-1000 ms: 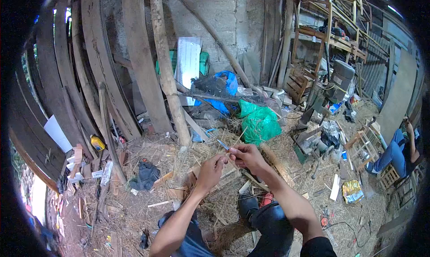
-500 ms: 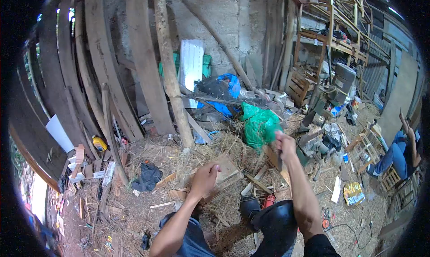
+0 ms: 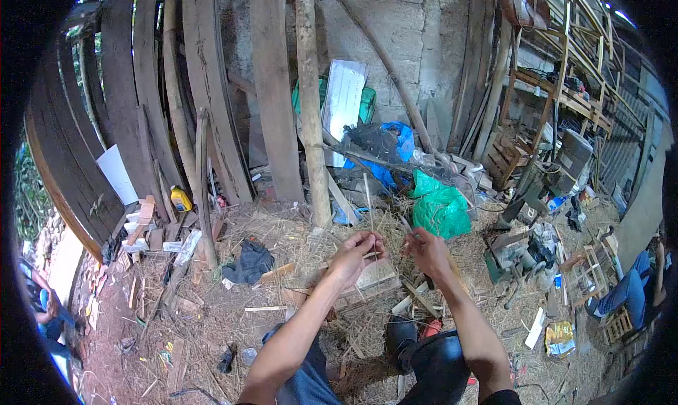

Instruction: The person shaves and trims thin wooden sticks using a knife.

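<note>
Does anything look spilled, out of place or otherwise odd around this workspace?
Yes, though it may be ordinary mess: pale straw-like shavings and flat wooden offcuts litter the brown dirt floor. A crumpled dark sheet or bag and a yellow printed packet lie loose there, as if discarded.

Gap btwn L hand [image 3: 357, 257] & R hand [image 3: 428, 252], green bag [image 3: 442, 209] beyond.

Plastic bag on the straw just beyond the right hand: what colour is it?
Green, plain; it shows best in the head view.
</note>
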### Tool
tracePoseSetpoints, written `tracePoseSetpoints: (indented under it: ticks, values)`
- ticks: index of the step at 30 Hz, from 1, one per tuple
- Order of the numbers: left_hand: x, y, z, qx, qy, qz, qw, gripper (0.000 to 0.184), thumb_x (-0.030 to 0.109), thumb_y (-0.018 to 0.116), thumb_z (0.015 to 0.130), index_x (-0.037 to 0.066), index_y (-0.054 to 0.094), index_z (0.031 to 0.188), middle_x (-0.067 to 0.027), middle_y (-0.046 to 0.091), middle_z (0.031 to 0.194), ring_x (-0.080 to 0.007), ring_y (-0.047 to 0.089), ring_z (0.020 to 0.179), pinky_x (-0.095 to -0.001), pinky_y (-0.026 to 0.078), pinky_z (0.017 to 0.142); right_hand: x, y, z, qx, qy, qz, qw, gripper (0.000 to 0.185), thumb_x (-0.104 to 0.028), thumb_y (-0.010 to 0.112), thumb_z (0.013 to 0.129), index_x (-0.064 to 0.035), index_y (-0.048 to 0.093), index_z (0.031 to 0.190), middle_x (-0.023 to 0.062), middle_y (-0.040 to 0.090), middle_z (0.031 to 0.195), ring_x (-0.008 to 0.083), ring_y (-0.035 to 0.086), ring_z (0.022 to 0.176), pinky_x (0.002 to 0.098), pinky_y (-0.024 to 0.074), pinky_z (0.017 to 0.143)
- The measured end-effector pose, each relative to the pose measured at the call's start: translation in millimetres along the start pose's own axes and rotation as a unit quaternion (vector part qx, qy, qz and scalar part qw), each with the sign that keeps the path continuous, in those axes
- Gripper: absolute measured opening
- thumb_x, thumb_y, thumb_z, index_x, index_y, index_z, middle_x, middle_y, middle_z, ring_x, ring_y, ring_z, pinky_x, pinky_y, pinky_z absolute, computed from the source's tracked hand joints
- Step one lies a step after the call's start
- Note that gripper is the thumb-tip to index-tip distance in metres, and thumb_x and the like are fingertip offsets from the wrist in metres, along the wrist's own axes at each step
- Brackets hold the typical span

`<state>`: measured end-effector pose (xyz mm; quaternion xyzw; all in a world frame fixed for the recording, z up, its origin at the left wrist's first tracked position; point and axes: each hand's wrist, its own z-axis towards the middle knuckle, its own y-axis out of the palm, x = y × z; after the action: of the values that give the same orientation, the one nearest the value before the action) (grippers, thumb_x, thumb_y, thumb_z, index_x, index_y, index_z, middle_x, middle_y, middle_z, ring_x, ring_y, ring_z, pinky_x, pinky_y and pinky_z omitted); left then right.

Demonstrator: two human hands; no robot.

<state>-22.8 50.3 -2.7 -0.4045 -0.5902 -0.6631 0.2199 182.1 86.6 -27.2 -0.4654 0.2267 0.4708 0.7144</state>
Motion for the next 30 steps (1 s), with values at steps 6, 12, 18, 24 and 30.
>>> tracePoseSetpoints:
  ticks: [6, 12, 18, 24, 30]
  values:
    - [4.0, -3.3, -0.4, 0.003, 0.021, 0.047, 0.999, 0.016, 0.015, 0.055, 0.091, 0.004, 0.057, 0.102, -0.0027, 0.059, 0.095, -0.0119, 0.058, 0.083, -0.0299, 0.05, 0.073, -24.9, -15.4, -4.9, -0.015, 0.026, -0.144, 0.989, 0.019, -0.019, 0.056, 0.088, -0.0001, 0.057, 0.087, 0.0222, 0.058, 0.067, 0.0435, 0.056, 0.065, 0.0461, 0.0413, 0.055]
    - [2.3, 1.8, -3.0, 0.003, 0.032, 0.098, 0.995, 0.019, 0.018, 0.059, 0.089, 0.005, 0.058, 0.102, -0.0021, 0.059, 0.093, -0.0105, 0.056, 0.077, -0.027, 0.048, 0.071, -9.7, -10.0, -0.2, 0.024, -0.008, -0.089, 0.996, 0.023, -0.022, 0.05, 0.093, 0.0003, 0.058, 0.093, 0.0226, 0.06, 0.073, 0.0404, 0.057, 0.066, 0.0447, 0.0418, 0.056]
    - [-1.1, 2.3, -4.9, -0.033, 0.059, 0.148, 0.987, 0.018, 0.017, 0.06, 0.089, 0.002, 0.058, 0.099, -0.0022, 0.057, 0.079, -0.0095, 0.055, 0.069, -0.0244, 0.047, 0.061, -40.1, -9.1, 2.2, 0.009, 0.092, 0.067, 0.994, 0.03, -0.028, 0.05, 0.094, -0.0014, 0.062, 0.101, 0.0065, 0.06, 0.069, 0.0147, 0.051, 0.055, 0.0316, 0.0399, 0.052]
    - [-8.7, 11.5, -14.4, -0.071, 0.063, 0.29, 0.952, 0.014, 0.013, 0.062, 0.087, 0.001, 0.062, 0.094, -0.0011, 0.058, 0.075, -0.008, 0.053, 0.064, -0.0225, 0.045, 0.058, -56.1, -18.1, 7.4, 0.068, 0.128, 0.275, 0.951, 0.03, -0.028, 0.053, 0.093, -0.0065, 0.058, 0.114, -0.0033, 0.053, 0.072, 0.0008, 0.035, 0.044, 0.0181, 0.0245, 0.038]
    - [-7.7, 10.2, -16.6, -0.108, 0.05, 0.372, 0.921, 0.015, 0.013, 0.061, 0.087, -0.001, 0.061, 0.094, -0.0026, 0.059, 0.079, -0.0082, 0.054, 0.063, -0.0228, 0.045, 0.058, -44.6, -24.8, 5.3, 0.065, 0.141, 0.344, 0.926, 0.025, -0.024, 0.058, 0.09, -0.0022, 0.063, 0.1, -0.0027, 0.054, 0.069, 0.0007, 0.04, 0.048, 0.0188, 0.0286, 0.04]
